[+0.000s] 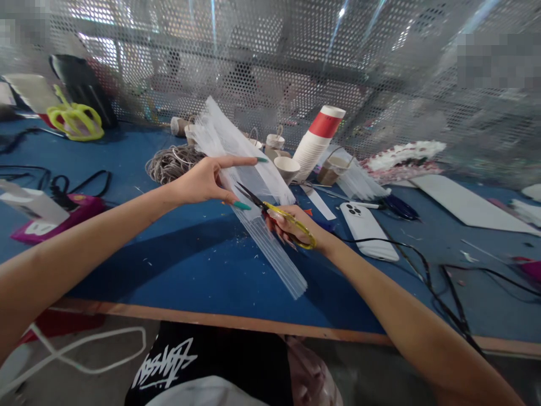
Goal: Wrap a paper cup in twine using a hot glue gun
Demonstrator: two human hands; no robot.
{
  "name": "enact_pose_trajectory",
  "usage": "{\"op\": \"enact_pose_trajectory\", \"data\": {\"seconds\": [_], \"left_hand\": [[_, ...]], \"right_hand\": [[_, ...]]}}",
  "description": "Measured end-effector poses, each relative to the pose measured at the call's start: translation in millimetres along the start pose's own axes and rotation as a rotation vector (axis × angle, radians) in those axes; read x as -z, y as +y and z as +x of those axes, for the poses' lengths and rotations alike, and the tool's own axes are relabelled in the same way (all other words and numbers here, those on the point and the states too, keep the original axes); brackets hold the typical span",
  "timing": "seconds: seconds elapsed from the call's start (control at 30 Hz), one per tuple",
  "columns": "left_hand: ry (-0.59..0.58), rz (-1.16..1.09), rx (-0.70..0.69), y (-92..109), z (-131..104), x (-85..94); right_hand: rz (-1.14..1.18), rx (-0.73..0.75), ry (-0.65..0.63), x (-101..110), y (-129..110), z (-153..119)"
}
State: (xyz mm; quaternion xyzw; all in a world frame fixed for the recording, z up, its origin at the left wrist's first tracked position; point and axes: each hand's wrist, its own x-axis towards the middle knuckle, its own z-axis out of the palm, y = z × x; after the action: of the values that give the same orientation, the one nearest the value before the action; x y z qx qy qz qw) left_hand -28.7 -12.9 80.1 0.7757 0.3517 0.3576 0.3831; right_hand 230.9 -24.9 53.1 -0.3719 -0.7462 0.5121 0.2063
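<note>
My right hand [289,225] is closed around the yellow handles of a pair of scissors [296,230], whose dark blades stand slightly apart and point up and left. Under the blades lies a translucent, ribbed plastic strip bundle [276,256] that slants down toward the table's front. My left hand [211,183] rests at the left edge of the translucent sheets [249,169], thumb and index finger spread wide, with green nails. Its other fingers are mostly hidden. The sheets fan out toward the back, beside a coil of grey-brown cord [174,163].
Stacked paper cups [315,144] and several small cups with string handles stand behind the sheets. A white phone [368,231] and black cables [426,270] lie to the right. A yellow-handled basket [76,121] and a purple pouch [80,211] are left. A metal mesh [270,67] rises behind.
</note>
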Motion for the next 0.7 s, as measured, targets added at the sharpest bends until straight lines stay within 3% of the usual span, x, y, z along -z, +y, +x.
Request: {"op": "enact_pose_trajectory", "data": {"seconds": [0.7], "left_hand": [[-0.039, -0.050, -0.047, 1.1, 2.1, -1.6]], "right_hand": [[-0.017, 0.032, 0.006, 4.2, -1.1, 1.9]]}}
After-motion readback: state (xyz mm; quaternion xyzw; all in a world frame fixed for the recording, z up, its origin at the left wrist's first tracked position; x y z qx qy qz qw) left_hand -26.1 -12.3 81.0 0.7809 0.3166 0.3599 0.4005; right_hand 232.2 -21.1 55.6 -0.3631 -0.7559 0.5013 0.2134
